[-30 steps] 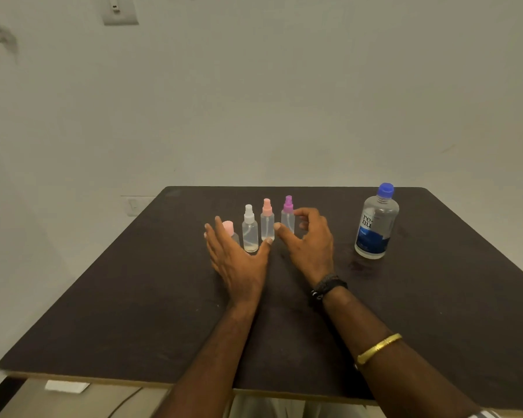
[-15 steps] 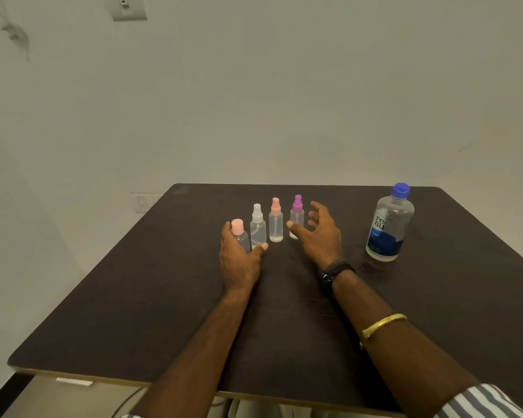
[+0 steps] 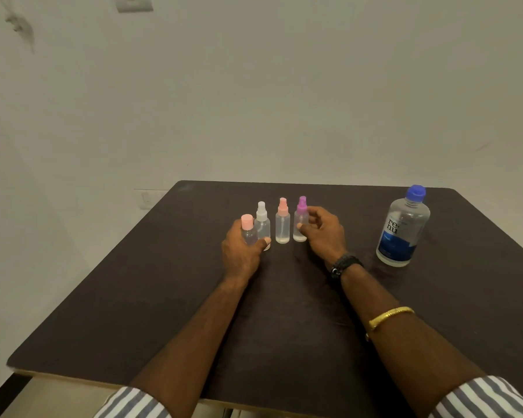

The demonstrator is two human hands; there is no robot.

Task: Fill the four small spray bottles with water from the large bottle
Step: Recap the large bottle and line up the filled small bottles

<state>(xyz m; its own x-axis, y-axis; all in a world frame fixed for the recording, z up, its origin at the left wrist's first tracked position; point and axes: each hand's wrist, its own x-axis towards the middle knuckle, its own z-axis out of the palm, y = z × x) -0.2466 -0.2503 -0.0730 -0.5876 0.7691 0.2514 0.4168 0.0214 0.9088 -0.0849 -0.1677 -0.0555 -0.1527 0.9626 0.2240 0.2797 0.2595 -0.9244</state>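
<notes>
Both hands have closed in on the row: the left hand [image 3: 242, 251] now wraps the pink-capped bottle [image 3: 248, 229], the right hand [image 3: 323, 233] pinches the purple-topped bottle [image 3: 300, 220]. The large bottle [image 3: 402, 227] stands capped, well right on the tabletop [image 3: 133, 297]. Best steady each base while unscrewing.

I see a dark brown, matte square table [image 3: 163, 297] with a pale edge, and on it four small clear plastic spray bottles stand upright in a close row: a pink-capped bottle [image 3: 248, 229], a white-topped bottle [image 3: 262, 221], a salmon-topped bottle [image 3: 282, 221] and a purple-topped bottle [image 3: 300, 220]. Well apart to their right, I see a large clear plastic bottle [image 3: 402, 227] with a blue cap and blue label, also upright.
</notes>
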